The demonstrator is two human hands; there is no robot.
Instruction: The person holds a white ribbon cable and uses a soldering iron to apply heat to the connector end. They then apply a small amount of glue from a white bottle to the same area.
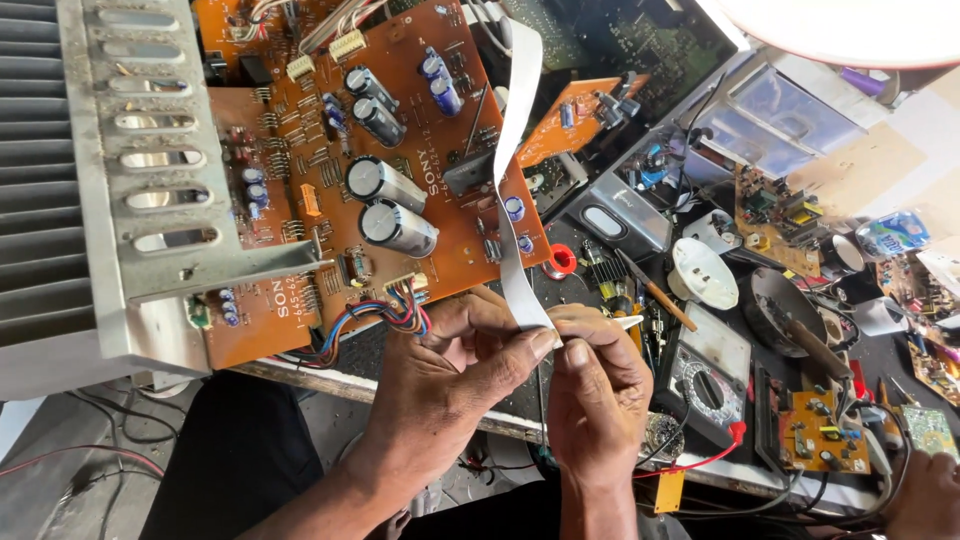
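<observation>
My left hand pinches the lower end of a flat white ribbon cable between thumb and fingers. The cable runs up over an orange circuit board with large grey capacitors. My right hand is closed around a thin tool with a pale pointed tip, held right against the cable's end. Both hands sit just below the board's lower edge, next to a bundle of coloured wires.
A ribbed metal heat sink fills the left. To the right lie a multimeter with a red lead, a screwdriver, small circuit boards, a solder reel and clutter. Another person's hand shows at the bottom right corner.
</observation>
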